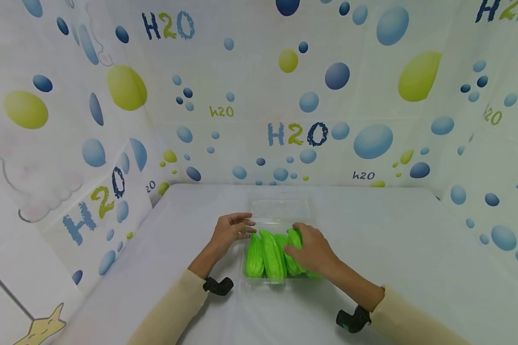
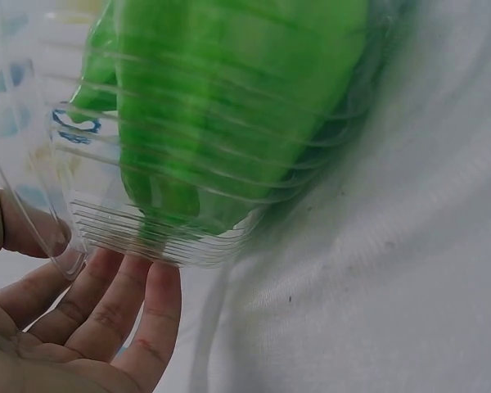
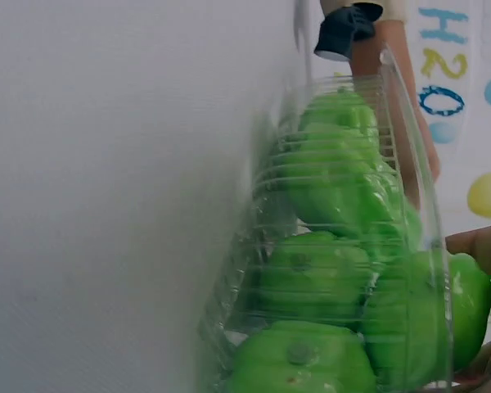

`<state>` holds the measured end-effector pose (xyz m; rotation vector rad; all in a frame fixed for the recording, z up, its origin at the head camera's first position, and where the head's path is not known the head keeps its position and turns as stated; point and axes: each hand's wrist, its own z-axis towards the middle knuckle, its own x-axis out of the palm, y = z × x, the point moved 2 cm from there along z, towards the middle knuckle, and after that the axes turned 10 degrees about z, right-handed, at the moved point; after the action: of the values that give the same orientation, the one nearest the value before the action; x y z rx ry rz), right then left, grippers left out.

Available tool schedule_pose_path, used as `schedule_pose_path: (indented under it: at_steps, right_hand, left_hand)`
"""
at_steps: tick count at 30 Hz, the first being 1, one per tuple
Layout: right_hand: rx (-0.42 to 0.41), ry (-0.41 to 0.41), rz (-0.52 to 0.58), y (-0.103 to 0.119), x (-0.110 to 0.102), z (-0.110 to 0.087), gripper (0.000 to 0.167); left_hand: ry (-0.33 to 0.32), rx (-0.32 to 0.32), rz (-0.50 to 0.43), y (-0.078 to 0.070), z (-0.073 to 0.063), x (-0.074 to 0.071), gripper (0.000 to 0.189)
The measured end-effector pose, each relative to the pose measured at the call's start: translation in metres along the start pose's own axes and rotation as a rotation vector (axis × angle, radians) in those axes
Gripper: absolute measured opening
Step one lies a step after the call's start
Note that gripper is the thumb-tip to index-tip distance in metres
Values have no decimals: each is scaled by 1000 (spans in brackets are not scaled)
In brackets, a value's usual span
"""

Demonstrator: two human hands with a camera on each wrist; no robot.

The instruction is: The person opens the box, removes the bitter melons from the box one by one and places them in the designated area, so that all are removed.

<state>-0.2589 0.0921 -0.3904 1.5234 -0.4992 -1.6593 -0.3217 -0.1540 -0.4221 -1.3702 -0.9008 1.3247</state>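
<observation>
A clear plastic box (image 1: 280, 281) holds several long, ridged, bright green vegetables (image 1: 273, 256) side by side, their narrow ends pointing away from me. My right hand (image 1: 314, 249) grips one green vegetable (image 3: 470, 307) at the box's right side, thumb on its left and fingers over its far end. That vegetable rises above the rim in the right wrist view, above others in the box. My left hand (image 1: 230, 233) is at the box's back left corner. In the left wrist view its fairly straight fingers (image 2: 106, 315) reach the ribbed wall, with the thumb by the rim.
The box's clear lid (image 1: 280, 209) lies folded back behind it. A white cloth (image 1: 371, 230) covers the table. Patterned sheets (image 1: 241, 72) with drops and lettering hang at the back and sides. Each wrist carries a black camera (image 1: 217, 286).
</observation>
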Motion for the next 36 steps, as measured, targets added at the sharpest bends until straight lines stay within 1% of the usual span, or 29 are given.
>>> schedule_pose_path:
  at_steps: [4, 9, 16, 21, 25, 29, 36]
  right_hand:
    - [-20, 3, -12, -1, 4, -2, 60]
    - [-14, 7, 0, 0, 7, -5, 60]
    - [-40, -40, 74, 3, 8, -5, 55]
    - [-38, -59, 141, 3, 8, -5, 54]
    - [-48, -75, 169, 3, 8, -5, 54]
    - [-67, -103, 180, 4, 4, -3, 54]
    - [-109, -154, 174, 6, -8, 1, 53]
  left_hand:
    - [-5, -7, -12, 1, 0, 0, 42]
    - [-15, -15, -26, 3, -1, 0, 44]
    - [-24, 11, -8, 3, 0, 1, 43]
    - [-24, 7, 1, 4, 1, 2, 45]
    - [-34, -4, -8, 5, 1, 2, 46]
    - [-41, -7, -14, 3, 1, 2, 44]
    - [-30, -5, -11, 3, 1, 4, 43]
